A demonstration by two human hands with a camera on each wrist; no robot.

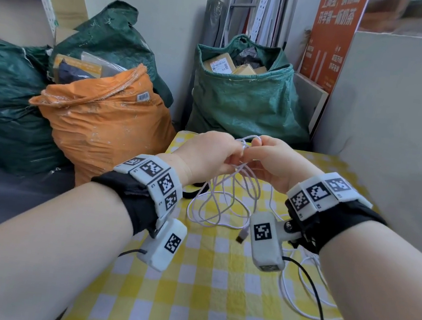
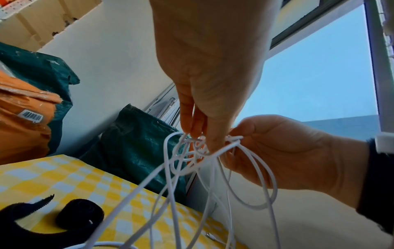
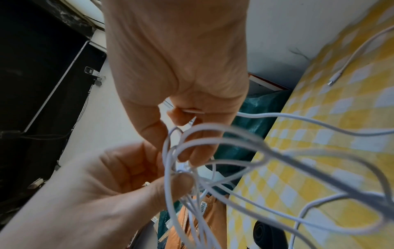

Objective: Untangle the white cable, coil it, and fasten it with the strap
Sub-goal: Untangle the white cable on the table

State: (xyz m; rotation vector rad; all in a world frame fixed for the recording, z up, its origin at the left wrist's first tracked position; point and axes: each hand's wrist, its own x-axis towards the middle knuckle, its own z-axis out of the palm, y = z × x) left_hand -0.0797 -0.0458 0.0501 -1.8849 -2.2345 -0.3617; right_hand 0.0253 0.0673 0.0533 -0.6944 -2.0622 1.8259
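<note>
Above the yellow-and-white checked tablecloth [image 1: 214, 282], the left hand [image 1: 207, 152] and right hand [image 1: 276, 159] pinch the thin white cable [image 1: 221, 202] at its knot (loops dangling), where a hard tug could cinch it; the black fabric strap [image 2: 78, 214] lies nearby.

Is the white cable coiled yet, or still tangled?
Still tangled. The white cable hangs in loose, crossing loops from a knot pinched between the left hand and right hand; the black strap lies unused on the checked tablecloth.
</note>
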